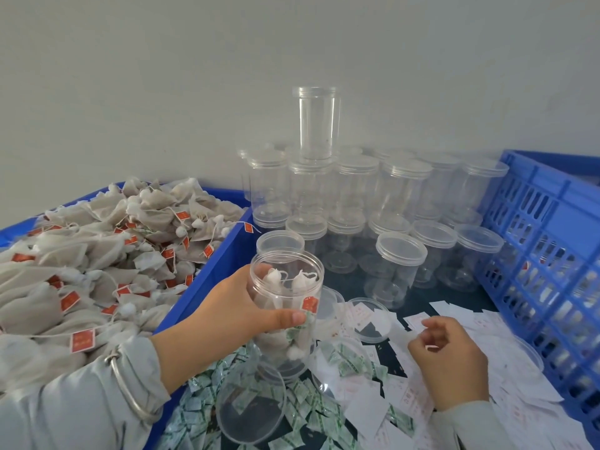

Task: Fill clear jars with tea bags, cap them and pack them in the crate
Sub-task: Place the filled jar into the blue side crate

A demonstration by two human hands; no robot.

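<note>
Tea bags (97, 254), soft grey-white mesh pouches with knotted tops, strings and small red tags, heaped loose in the blue bin (207, 271) to the left of the open jar.

Open jar (285, 306), clear rigid plastic, cylindrical, threaded mouth, uncapped and tilted; several bags inside, perhaps half full by my reckoning. My left hand (233, 306) grips it around the upper wall, thumb across the front.

Sachets (207, 394), small white-and-green printed packets, glossy, scattered on the worktop below the jar, with a loose clear lid (250, 404) lying among them.

Empty jars (357, 196), same clear plastic, capped, stacked behind and to the right of the open jar; one stands on top of the stack.

Paper slips (454, 323), thin, white, red print, spread flat to the right of the jar. My right hand (448, 355) rests over them with fingers curled close; whether a slip is pinched between them I cannot tell.

Crate (545, 254), blue slotted plastic, stiff, at the far right of the jar.

Risks, as I judge them: the tilted jar could spill bags; thin slips may lift two together; a knock could topple the stack.
</note>
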